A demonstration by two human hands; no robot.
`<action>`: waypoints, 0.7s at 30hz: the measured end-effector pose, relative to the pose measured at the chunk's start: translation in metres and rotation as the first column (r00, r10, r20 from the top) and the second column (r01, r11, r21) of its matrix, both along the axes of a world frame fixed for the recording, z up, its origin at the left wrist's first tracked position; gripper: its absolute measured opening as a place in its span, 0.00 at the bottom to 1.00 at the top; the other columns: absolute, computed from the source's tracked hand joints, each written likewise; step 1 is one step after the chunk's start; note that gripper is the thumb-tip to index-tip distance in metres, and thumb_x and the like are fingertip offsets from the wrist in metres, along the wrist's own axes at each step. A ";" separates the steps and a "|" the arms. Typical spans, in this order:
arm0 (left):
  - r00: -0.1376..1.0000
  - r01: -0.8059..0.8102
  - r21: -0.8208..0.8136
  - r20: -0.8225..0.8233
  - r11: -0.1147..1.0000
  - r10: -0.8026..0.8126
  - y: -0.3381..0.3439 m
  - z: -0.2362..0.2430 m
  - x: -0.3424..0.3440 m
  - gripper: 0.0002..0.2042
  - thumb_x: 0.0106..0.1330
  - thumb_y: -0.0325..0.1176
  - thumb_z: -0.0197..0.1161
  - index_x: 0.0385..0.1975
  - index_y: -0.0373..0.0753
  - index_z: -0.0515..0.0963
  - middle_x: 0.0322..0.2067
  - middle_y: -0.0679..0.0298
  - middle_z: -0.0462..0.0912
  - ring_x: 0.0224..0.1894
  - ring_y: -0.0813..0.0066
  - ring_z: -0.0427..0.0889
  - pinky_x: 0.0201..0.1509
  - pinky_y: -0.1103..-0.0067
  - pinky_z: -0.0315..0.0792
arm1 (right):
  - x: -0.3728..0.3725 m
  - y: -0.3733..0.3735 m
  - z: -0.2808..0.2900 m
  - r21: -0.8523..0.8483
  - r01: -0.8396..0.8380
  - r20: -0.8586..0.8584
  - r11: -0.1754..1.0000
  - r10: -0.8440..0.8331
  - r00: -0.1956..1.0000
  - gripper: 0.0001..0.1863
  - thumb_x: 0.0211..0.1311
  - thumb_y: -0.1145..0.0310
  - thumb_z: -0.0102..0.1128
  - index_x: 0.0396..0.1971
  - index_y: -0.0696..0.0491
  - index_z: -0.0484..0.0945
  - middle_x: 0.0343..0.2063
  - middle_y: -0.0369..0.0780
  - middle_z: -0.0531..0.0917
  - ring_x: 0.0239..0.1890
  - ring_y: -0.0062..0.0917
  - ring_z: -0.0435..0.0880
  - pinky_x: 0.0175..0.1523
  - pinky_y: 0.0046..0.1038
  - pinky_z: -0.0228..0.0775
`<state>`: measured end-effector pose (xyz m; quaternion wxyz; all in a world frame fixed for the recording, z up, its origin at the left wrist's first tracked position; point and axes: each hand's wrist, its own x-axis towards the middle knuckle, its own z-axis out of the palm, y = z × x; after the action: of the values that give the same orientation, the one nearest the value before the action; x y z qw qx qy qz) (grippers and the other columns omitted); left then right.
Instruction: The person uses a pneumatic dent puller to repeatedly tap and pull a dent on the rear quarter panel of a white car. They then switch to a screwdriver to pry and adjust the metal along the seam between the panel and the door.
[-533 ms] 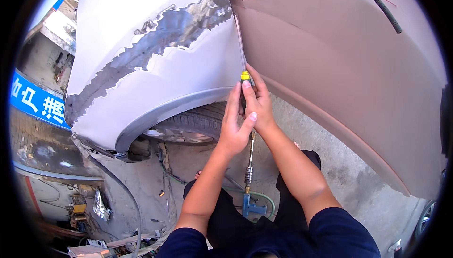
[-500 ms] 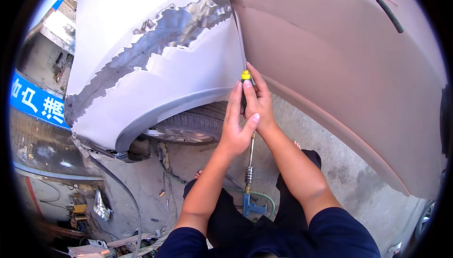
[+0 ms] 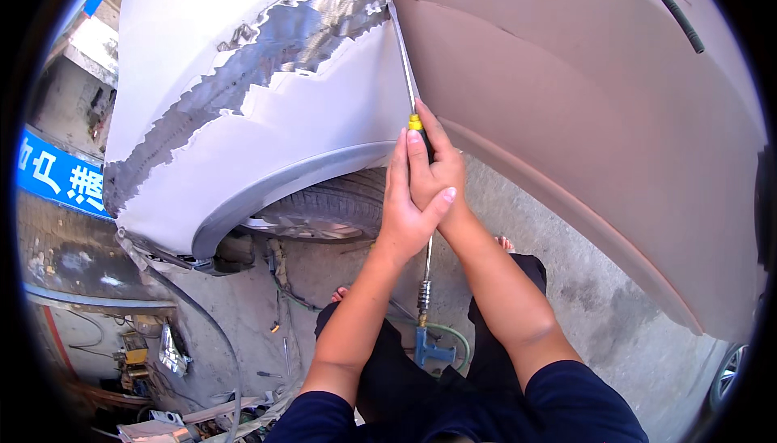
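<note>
A long-shafted screwdriver [image 3: 402,53] with a yellow-collared black handle points up and away from me. Its tip end meets the edge of the white fender [image 3: 324,111], where that panel adjoins the pinkish-beige panel [image 3: 583,119]. My right hand [image 3: 441,166] is closed round the handle, index finger stretched up beside the yellow collar. From the left, my left hand [image 3: 409,212] presses against the handle and the right hand, thumb across the right wrist. Most of the handle is hidden by my fingers. A jagged strip of bare metal [image 3: 267,54] crosses the fender.
Between my legs is a blue air gun [image 3: 433,351] with a long metal nozzle and green hose. A tyre [image 3: 332,208] sits under the fender arch. A black cable [image 3: 202,313] hangs at left. Scrap parts [image 3: 174,350] lie lower left; a black-handled rod [image 3: 678,18] is upper right.
The screwdriver has tilted, its shaft showing more clearly apart from the panel seam. Both hands have shifted slightly left and up, the left pressing closer over the right. The whole view has shifted slightly.
</note>
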<state>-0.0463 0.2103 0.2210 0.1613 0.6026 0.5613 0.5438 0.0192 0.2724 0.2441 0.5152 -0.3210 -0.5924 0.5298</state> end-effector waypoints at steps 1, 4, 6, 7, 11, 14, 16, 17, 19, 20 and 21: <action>1.000 -0.007 0.018 0.006 1.000 0.007 0.001 0.003 -0.001 0.43 0.61 0.40 0.64 0.70 0.26 0.46 0.69 0.45 0.54 0.72 0.53 0.54 0.73 0.65 0.52 | -0.001 -0.001 0.003 0.012 0.016 0.009 1.000 -0.016 1.000 0.23 0.70 0.65 0.51 0.63 0.55 0.69 0.53 0.47 0.80 0.52 0.26 0.80 0.56 0.26 0.70; 1.000 -0.021 0.053 0.023 0.998 0.020 0.002 0.004 -0.003 0.43 0.58 0.37 0.67 0.69 0.27 0.49 0.67 0.43 0.58 0.69 0.50 0.58 0.71 0.64 0.55 | -0.006 -0.003 0.001 0.063 0.081 0.022 0.995 -0.082 0.996 0.23 0.70 0.63 0.51 0.63 0.52 0.70 0.47 0.48 0.83 0.44 0.28 0.82 0.50 0.27 0.72; 0.999 -0.021 0.071 0.029 0.997 0.019 0.003 0.002 -0.001 0.43 0.58 0.37 0.67 0.69 0.27 0.50 0.66 0.43 0.58 0.69 0.50 0.59 0.70 0.64 0.56 | -0.011 0.000 -0.007 0.137 0.146 -0.001 0.980 -0.147 0.989 0.23 0.69 0.60 0.52 0.63 0.49 0.71 0.37 0.49 0.85 0.30 0.32 0.85 0.40 0.29 0.75; 0.999 -0.029 0.057 0.019 0.998 0.028 0.001 0.002 -0.002 0.43 0.59 0.38 0.66 0.69 0.27 0.49 0.67 0.44 0.57 0.70 0.52 0.58 0.71 0.65 0.56 | -0.012 0.000 -0.006 0.143 0.141 -0.001 0.980 -0.143 0.990 0.24 0.69 0.60 0.51 0.63 0.49 0.71 0.37 0.49 0.85 0.29 0.31 0.84 0.40 0.29 0.75; 0.998 -0.028 0.013 0.058 1.000 0.027 0.003 0.021 -0.005 0.42 0.60 0.38 0.65 0.70 0.27 0.48 0.69 0.46 0.56 0.71 0.56 0.56 0.72 0.67 0.54 | -0.014 0.003 0.007 0.128 0.121 -0.020 0.984 -0.120 0.993 0.24 0.69 0.58 0.51 0.63 0.49 0.71 0.36 0.49 0.85 0.28 0.32 0.84 0.39 0.30 0.75; 0.997 -0.038 0.012 0.065 0.999 0.037 0.001 0.015 -0.001 0.42 0.60 0.39 0.65 0.69 0.27 0.49 0.68 0.46 0.57 0.70 0.56 0.58 0.71 0.67 0.55 | -0.016 0.002 -0.005 0.117 0.122 -0.014 0.986 -0.121 0.993 0.24 0.70 0.58 0.50 0.63 0.49 0.70 0.35 0.49 0.85 0.29 0.32 0.84 0.40 0.29 0.75; 0.998 -0.045 0.038 0.038 0.998 0.044 -0.008 0.004 -0.001 0.43 0.60 0.39 0.65 0.70 0.28 0.49 0.68 0.46 0.57 0.69 0.57 0.60 0.71 0.68 0.56 | -0.016 -0.008 -0.012 0.197 0.149 -0.011 0.969 -0.149 0.989 0.24 0.69 0.58 0.51 0.63 0.49 0.71 0.35 0.49 0.85 0.30 0.31 0.84 0.40 0.29 0.74; 0.996 -0.080 0.032 -0.038 0.996 0.082 -0.010 0.002 -0.006 0.42 0.59 0.39 0.65 0.69 0.28 0.50 0.67 0.46 0.58 0.69 0.57 0.60 0.70 0.68 0.57 | -0.015 -0.009 -0.013 0.132 0.116 0.018 0.984 -0.120 0.993 0.24 0.69 0.58 0.51 0.62 0.50 0.71 0.36 0.48 0.85 0.31 0.31 0.84 0.41 0.29 0.75; 0.997 -0.075 -0.006 0.001 0.997 0.075 -0.004 0.022 -0.003 0.42 0.60 0.39 0.65 0.69 0.26 0.51 0.67 0.45 0.58 0.69 0.55 0.60 0.71 0.67 0.56 | -0.015 -0.002 0.001 0.067 0.094 -0.024 0.993 -0.092 0.995 0.24 0.69 0.58 0.51 0.62 0.50 0.71 0.36 0.48 0.85 0.32 0.33 0.85 0.41 0.30 0.75; 0.997 -0.070 -0.025 0.021 0.997 0.070 0.000 0.029 -0.002 0.42 0.60 0.38 0.65 0.69 0.26 0.51 0.67 0.45 0.59 0.70 0.55 0.59 0.71 0.66 0.55 | -0.015 0.002 0.003 0.036 0.083 -0.045 0.996 -0.081 0.996 0.24 0.69 0.57 0.51 0.62 0.50 0.71 0.36 0.48 0.85 0.33 0.34 0.85 0.41 0.30 0.75; 0.996 -0.074 -0.025 0.045 0.997 0.075 0.002 0.027 -0.001 0.41 0.59 0.38 0.65 0.68 0.26 0.52 0.66 0.45 0.60 0.69 0.55 0.60 0.71 0.67 0.55 | -0.014 0.001 -0.003 0.054 0.086 -0.041 0.995 -0.084 0.996 0.24 0.69 0.57 0.51 0.62 0.50 0.72 0.35 0.48 0.85 0.33 0.33 0.85 0.41 0.30 0.75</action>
<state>-0.0469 0.2127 0.2485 0.1607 0.5668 0.5857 0.5566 0.0049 0.2736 0.2414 0.5574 -0.3213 -0.5824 0.4968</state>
